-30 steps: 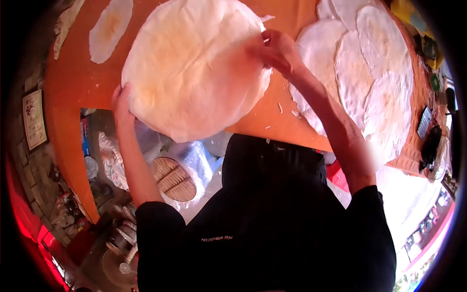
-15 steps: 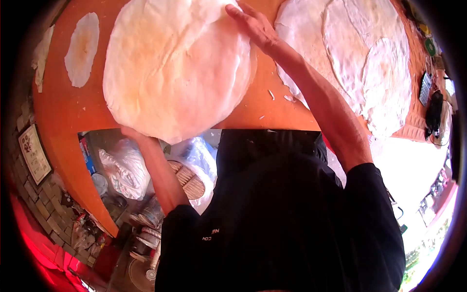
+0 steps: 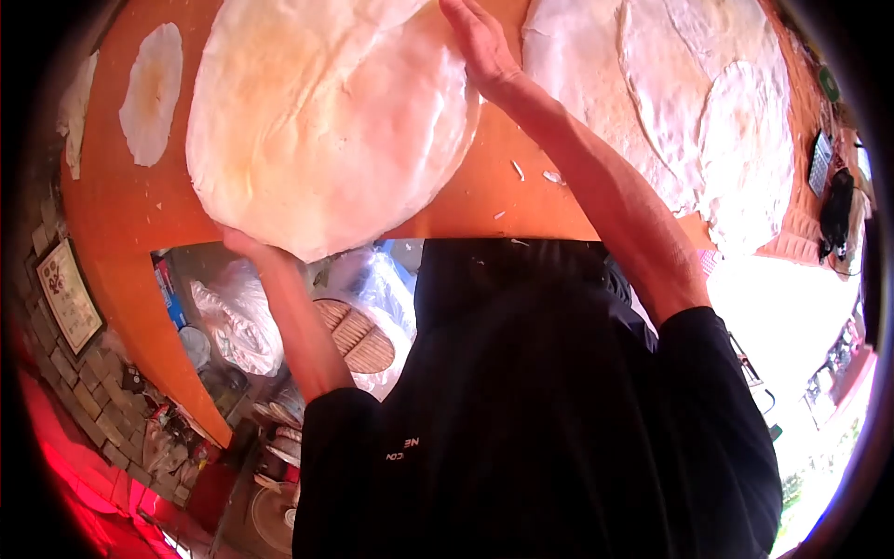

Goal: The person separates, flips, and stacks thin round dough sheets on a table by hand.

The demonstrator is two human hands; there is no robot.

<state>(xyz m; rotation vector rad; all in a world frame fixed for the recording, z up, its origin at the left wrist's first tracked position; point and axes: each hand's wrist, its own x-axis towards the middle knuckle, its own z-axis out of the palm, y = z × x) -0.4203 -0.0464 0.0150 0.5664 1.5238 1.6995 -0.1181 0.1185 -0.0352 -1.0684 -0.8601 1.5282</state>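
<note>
A large round sheet of pale flatbread (image 3: 317, 121), thin and lightly creased, lies over the orange table (image 3: 466, 210), its near rim hanging past the table's edge. At that rim, on the left, is my left hand (image 3: 250, 244); it holds the bread from below, its fingers mostly hidden. My right hand (image 3: 480, 47) is closed on the far right rim, with the fingertips running out at the top of the view. Further right, several overlapping thin sheets (image 3: 652, 102) of the same kind lie spread out.
A small oval piece of dough (image 3: 151, 93) lies on the table's left. Small scraps (image 3: 518, 170) dot the wood. Below the table are a white plastic bag (image 3: 244, 321) and a round slatted wooden piece (image 3: 358, 337). A calculator (image 3: 819, 163) lies far right.
The large flatbread and both hands have shifted slightly left and upward in view. My right hand now reaches closer to the top edge. The other sheets lie much as before.
</note>
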